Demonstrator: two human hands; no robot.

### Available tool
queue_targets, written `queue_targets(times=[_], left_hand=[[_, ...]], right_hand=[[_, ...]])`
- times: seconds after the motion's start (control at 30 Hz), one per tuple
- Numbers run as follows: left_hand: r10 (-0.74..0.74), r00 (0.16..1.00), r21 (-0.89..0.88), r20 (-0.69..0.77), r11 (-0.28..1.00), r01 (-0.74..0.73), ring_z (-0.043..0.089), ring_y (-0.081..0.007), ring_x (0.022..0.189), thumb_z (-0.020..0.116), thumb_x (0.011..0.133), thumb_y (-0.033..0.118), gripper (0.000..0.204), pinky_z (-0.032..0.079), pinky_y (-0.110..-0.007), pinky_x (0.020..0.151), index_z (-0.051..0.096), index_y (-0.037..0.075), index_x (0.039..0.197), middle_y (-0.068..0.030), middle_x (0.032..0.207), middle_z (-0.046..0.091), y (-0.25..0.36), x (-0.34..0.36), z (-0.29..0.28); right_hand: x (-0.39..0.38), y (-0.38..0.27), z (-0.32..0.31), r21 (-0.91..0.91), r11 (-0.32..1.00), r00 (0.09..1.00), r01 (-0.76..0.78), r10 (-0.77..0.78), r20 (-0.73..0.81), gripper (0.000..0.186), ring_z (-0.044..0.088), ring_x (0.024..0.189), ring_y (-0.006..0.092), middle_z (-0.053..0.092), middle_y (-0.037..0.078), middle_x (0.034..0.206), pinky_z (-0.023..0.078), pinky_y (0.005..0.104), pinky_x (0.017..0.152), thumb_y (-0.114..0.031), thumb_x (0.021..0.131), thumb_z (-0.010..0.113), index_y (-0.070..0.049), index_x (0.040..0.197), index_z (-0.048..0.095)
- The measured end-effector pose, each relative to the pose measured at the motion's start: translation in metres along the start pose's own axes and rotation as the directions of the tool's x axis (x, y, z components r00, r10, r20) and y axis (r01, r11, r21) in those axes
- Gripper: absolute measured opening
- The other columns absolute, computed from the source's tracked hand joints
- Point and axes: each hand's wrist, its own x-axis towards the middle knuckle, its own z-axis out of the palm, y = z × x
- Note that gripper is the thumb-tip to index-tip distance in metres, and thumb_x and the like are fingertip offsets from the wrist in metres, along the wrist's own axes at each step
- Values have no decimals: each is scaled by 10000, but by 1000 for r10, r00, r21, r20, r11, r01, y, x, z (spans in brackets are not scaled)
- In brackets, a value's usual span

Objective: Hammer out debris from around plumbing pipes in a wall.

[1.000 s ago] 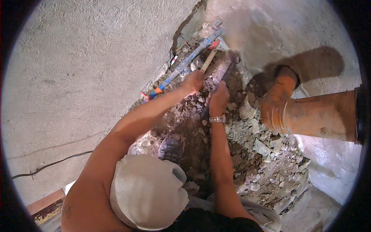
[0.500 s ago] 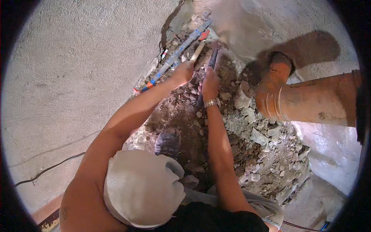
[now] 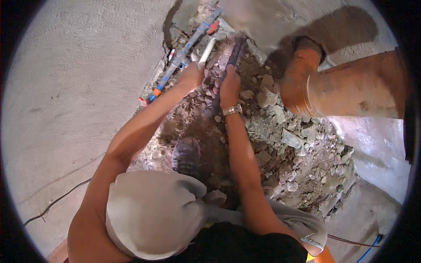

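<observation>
My left hand is closed around a pale cylindrical rod, pointed toward the wall corner. Just right of it, my right hand, with a watch at the wrist, grips a long dark bar whose far end is at the broken masonry by the wall's foot. Left of both hands, a grey and blue pipe runs diagonally, with a red valve handle near its top. Loose rubble surrounds the bar; its lower part is partly hidden by my hand and arm.
A large orange pipe elbow enters the right wall. The rough plastered wall on the left carries a black cable. My shoe stands in the dirt above my knee; more cables lie at the lower right.
The upper scene, pipes and both hands with it, sits higher and further left in the picture. The dark bar shows more steeply beside the pale rod. Both hands still grip what they held.
</observation>
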Motion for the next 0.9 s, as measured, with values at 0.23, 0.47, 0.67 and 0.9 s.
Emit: queue_targets(times=[0.23, 0.47, 0.67, 0.9], left_hand=[[-34, 999, -262, -21, 965, 28, 490, -180, 498, 460, 1021, 354, 336, 402, -357, 417, 547, 38, 1098, -71, 646, 512, -11, 33, -3], [-50, 997, -340, 61, 938, 68, 435, -138, 483, 448, 1018, 391, 363, 369, -330, 398, 591, 91, 1164, -8, 621, 474, 7, 10, -1], [-105, 992, -370, 75, 920, 126, 511, -182, 554, 424, 1018, 396, 409, 440, -373, 457, 596, 60, 1174, -51, 677, 535, 6, 2, -17], [-57, 996, -386, 68, 919, 79, 612, -279, 607, 406, 1026, 339, 408, 474, -413, 498, 595, -19, 1076, -158, 748, 633, 10, -2, -17]], right_hand=[[-10, -14, -1, 118, 984, 991, -133, 131, 23, 480, 470, 382, 196, 492, 42, 525, 404, 377, 355, -478, 969, 434, -80, 715, 519], [-3, -3, -6, 126, 984, 992, -124, 122, 24, 529, 493, 370, 211, 509, 64, 533, 417, 360, 362, -508, 970, 465, -57, 695, 491], [-17, -24, 20, 259, 963, 996, -70, 55, 64, 478, 448, 367, 197, 489, 57, 550, 394, 342, 349, -493, 981, 442, -60, 789, 505], [9, 10, 26, 178, 961, 974, -212, 193, 119, 473, 410, 374, 189, 443, 40, 552, 373, 349, 352, -526, 968, 402, -95, 781, 461]])
